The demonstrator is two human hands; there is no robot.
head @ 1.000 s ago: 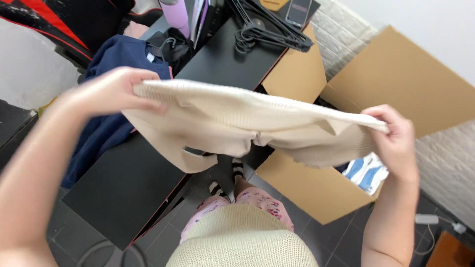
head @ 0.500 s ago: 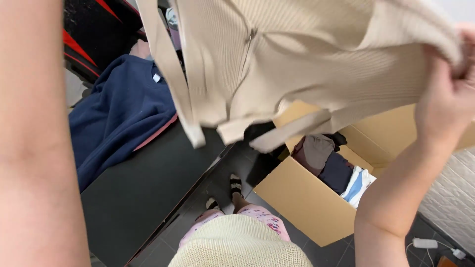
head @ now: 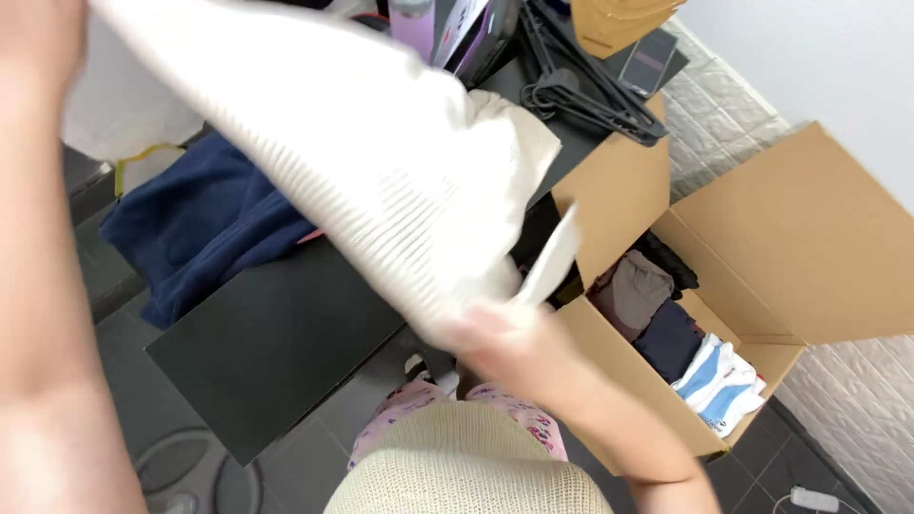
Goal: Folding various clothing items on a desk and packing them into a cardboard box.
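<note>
I hold a cream ribbed knit garment point(head: 362, 162) stretched slantwise over the black table point(head: 276, 352). My left hand point(head: 38, 38) grips its upper end at the top left corner of the view, my forearm running down the left edge. My right hand point(head: 495, 338), blurred, grips the lower end near the table's front edge, just above my lap. A strap of the garment point(head: 552, 262) dangles beside the open cardboard box point(head: 790, 257).
A navy sweater point(head: 200, 228) lies on the table's left side. Black hangers point(head: 590, 90), a phone point(head: 647, 57) and a lilac bottle point(head: 411, 21) sit at the far end. The box on the right holds folded clothes point(head: 685, 333). Dark tiled floor lies below.
The garment swung from high across the view down and to the left. My right hand dropped from the upper right to the centre, near my lap. The box's contents are now uncovered.
</note>
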